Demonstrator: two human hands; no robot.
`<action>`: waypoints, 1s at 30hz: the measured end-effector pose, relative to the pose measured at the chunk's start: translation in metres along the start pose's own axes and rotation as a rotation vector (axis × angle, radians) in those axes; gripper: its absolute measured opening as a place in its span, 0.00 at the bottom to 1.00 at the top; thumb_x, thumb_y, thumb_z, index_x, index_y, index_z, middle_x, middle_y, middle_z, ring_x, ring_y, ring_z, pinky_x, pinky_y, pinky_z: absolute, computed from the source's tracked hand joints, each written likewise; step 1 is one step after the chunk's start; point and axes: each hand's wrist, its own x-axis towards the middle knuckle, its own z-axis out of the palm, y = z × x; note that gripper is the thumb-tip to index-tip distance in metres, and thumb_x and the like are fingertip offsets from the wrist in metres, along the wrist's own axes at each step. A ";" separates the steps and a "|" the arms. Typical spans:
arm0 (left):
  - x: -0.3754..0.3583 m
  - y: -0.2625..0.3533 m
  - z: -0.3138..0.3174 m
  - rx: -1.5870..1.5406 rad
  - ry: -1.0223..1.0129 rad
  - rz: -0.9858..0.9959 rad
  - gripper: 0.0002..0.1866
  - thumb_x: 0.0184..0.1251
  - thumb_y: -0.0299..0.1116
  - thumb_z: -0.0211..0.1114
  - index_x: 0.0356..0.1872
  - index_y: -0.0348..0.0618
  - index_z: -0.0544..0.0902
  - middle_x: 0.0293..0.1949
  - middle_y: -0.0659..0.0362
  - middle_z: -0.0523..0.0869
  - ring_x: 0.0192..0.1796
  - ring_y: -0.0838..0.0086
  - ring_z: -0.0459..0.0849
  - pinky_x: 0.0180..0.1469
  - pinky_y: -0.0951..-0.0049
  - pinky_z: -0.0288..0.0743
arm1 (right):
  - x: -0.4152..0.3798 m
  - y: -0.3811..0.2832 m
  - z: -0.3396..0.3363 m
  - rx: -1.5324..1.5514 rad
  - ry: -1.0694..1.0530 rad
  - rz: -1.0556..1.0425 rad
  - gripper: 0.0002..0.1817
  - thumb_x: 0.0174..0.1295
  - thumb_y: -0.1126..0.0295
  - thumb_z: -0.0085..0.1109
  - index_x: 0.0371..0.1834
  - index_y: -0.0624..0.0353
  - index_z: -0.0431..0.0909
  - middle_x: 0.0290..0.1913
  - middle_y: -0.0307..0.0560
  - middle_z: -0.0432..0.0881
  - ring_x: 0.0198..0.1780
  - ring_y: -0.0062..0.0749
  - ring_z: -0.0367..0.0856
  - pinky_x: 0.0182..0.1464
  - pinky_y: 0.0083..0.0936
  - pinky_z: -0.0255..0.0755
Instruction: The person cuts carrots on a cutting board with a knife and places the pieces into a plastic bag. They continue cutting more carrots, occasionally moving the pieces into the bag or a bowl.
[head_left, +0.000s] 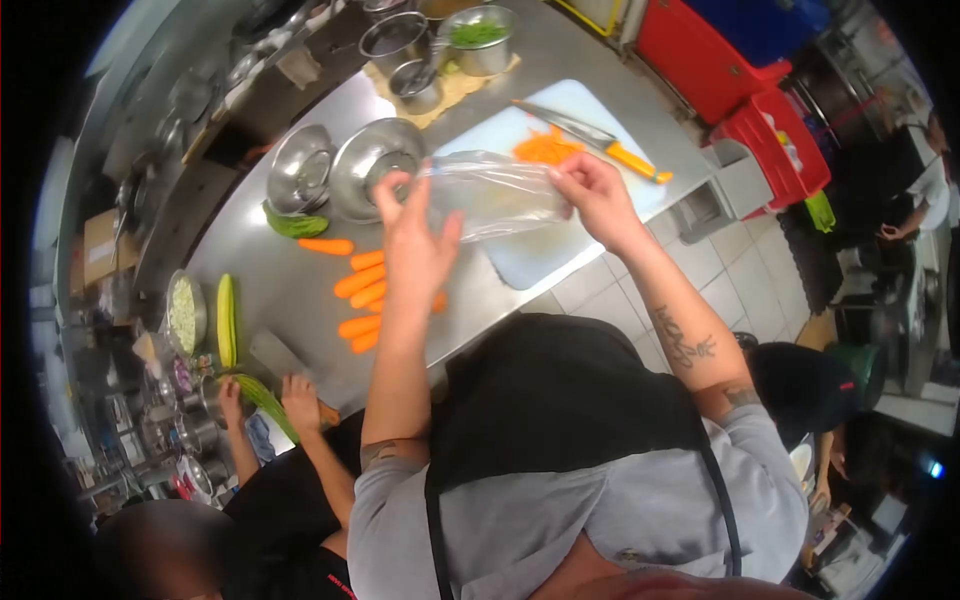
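Note:
A clear plastic bag [495, 198] is stretched between my two hands, above the white cutting board [525, 262]. My left hand [415, 235] grips its left end, and my right hand [592, 195] pinches the right end. Just beyond the bag, cut orange carrot pieces [548, 147] lie on the board. A knife with a yellow handle [632, 160] rests across the board's far right part. Whole peeled carrots [360, 283] lie on the steel table left of and below my left hand. Two steel bowls [372, 165] stand behind that hand.
Steel pots, one with chopped greens [480, 35], stand at the back. A co-worker's hands [302, 400] hold a cleaver [280, 360] by a green vegetable [262, 403] at lower left. A red bin [770, 150] is beyond the table's right edge. Other people are at far right.

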 end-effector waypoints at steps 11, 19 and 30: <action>0.087 -0.200 -0.077 0.298 0.027 -0.484 0.35 0.56 0.30 0.77 0.68 0.35 0.80 0.70 0.35 0.73 0.67 0.40 0.79 0.72 0.56 0.75 | 0.223 0.027 0.179 0.275 -0.424 0.531 0.13 0.78 0.61 0.60 0.44 0.62 0.80 0.36 0.47 0.83 0.40 0.41 0.87 0.48 0.47 0.85; 0.056 -0.244 0.036 0.275 0.160 -0.740 0.47 0.53 0.29 0.77 0.78 0.41 0.68 0.83 0.33 0.52 0.80 0.35 0.65 0.78 0.56 0.69 | 0.252 0.120 0.183 -0.828 -0.227 -0.459 0.10 0.66 0.69 0.66 0.47 0.60 0.81 0.61 0.60 0.79 0.66 0.59 0.77 0.65 0.50 0.74; 0.047 -0.154 0.018 0.238 0.103 -0.158 0.20 0.70 0.34 0.70 0.60 0.38 0.84 0.56 0.40 0.85 0.55 0.45 0.85 0.60 0.53 0.80 | 0.249 0.078 0.169 -0.277 -0.789 -0.425 0.05 0.75 0.72 0.61 0.47 0.58 0.76 0.39 0.48 0.86 0.40 0.41 0.88 0.47 0.38 0.82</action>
